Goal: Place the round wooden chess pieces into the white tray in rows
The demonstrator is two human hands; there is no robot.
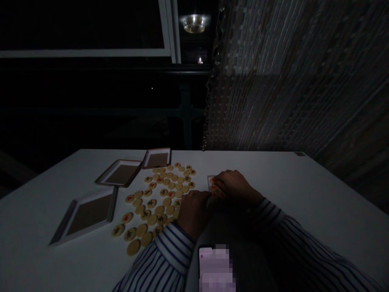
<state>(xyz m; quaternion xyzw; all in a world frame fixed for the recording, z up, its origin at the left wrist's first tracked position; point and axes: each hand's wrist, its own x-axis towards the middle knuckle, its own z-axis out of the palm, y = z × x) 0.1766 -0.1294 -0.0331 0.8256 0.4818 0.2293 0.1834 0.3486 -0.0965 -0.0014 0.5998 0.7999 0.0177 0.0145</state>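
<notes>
Just ahead of me is a shallow box (209, 178), mostly covered by my hands, with red-marked Chinese chess pieces (213, 188) lying face up in it. My right hand (235, 186) reaches over the box from the right, its fingers bent down and closed on a piece near the far edge. At the box's left side, my left hand (194, 211) is closed, fingers curled; what they hold is hidden. Many loose wooden Chinese chess pieces (166, 202) spread to the left of that hand, some showing red or black characters, others blank side up.
Three shallow open trays or lids stand on the left: a near one (112, 205), a middle one (100, 178) and a far one (144, 160). All rest on the white table (304, 194). A lit phone (205, 263) is below my hands. A bead curtain (258, 81) hangs behind the table.
</notes>
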